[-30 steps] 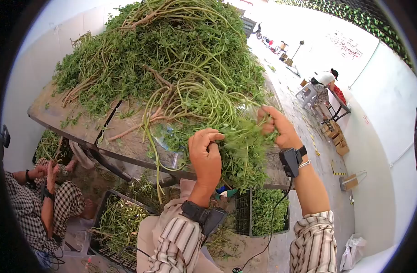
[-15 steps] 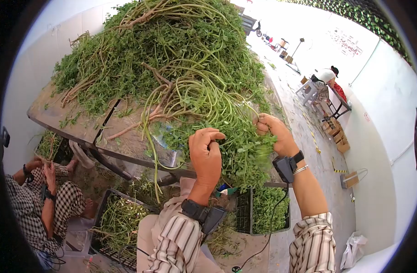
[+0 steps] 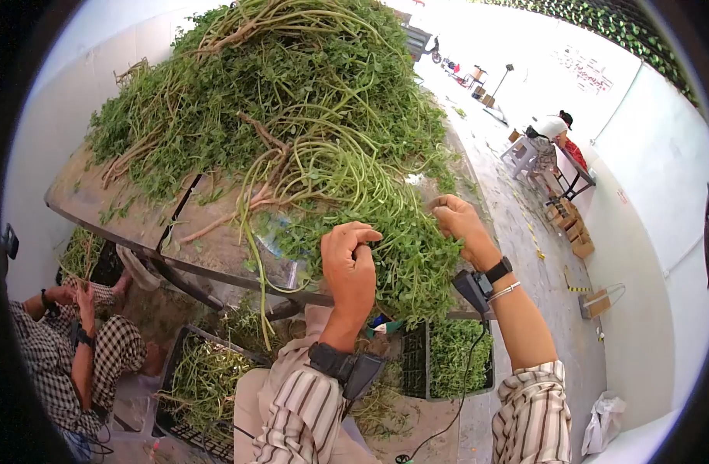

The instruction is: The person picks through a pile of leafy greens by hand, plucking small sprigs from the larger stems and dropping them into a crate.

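Observation:
A tall heap of leafy green stems (image 3: 292, 69) covers much of the brown table (image 3: 76, 185). Long pale stems (image 3: 339, 166) and a brown root-like branch (image 3: 271, 166) lie at its front. My left hand (image 3: 350, 259) is over the leaves near the table's front edge, fingers curled; whatever its fingertips hold is too small to make out. At the right side of the leaves (image 3: 420, 271), my right hand (image 3: 459, 224) has its fingers bent together beside the stems, and its fingertips are partly hidden.
Below the table stand a black crate of stems (image 3: 203, 371) and a crate of green sprigs (image 3: 459, 359). A co-worker in checked clothes (image 3: 114, 348) sits at the left. Another person (image 3: 551, 127) bends at a far table, near cardboard boxes (image 3: 572, 224).
My right hand has shifted slightly left and down, and the blurred leaves beneath it now look still. My left hand stays nearly in place.

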Demonstrator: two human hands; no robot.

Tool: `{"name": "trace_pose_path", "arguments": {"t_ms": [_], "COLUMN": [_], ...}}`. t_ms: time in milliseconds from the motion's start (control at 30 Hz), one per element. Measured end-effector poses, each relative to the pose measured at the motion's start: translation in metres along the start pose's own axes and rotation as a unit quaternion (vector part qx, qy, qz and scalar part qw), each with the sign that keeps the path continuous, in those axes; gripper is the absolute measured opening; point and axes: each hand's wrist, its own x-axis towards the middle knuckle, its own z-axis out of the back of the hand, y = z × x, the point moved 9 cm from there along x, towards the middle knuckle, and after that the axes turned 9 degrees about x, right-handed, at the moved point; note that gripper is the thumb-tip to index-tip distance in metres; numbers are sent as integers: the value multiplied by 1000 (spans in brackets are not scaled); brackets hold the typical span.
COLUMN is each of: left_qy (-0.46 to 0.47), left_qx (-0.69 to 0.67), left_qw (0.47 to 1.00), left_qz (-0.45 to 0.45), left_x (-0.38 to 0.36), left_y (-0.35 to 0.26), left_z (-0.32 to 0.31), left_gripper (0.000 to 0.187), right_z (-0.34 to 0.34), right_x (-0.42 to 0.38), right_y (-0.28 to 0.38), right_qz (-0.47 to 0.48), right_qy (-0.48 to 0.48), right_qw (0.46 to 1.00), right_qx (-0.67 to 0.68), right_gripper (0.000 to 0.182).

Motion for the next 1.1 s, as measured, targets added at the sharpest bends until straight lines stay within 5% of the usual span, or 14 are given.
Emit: {"name": "trace_pose_path", "arguments": {"t_ms": [67,300,500,767,1100], "left_qy": [8,13,10,-18,9], "left_qx": [2,4,-4,13,-6], "left_qw": [1000,1000,1000,1000,1000], "left_qz": [4,17,10,-16,2], "left_x": [0,1,1,0,0], "left_y": [0,1,1,-1,3], "left_z": [-1,-3,-2,-2,-6], "left_gripper": [19,19,18,19,17], "right_z": [11,9,24,41,100], "right_x": [7,18,8,-11,-13], "right_y": [-5,-27,-13,-4,-25], "right_qz": [19,-20,0,-97,-81], "right_qy": [-23,44,49,-1,-67], "right_qw": [990,949,972,984,992], "right_qx": [-138,-312,-229,-151,70], "right_gripper": [18,32,29,15,26]}}
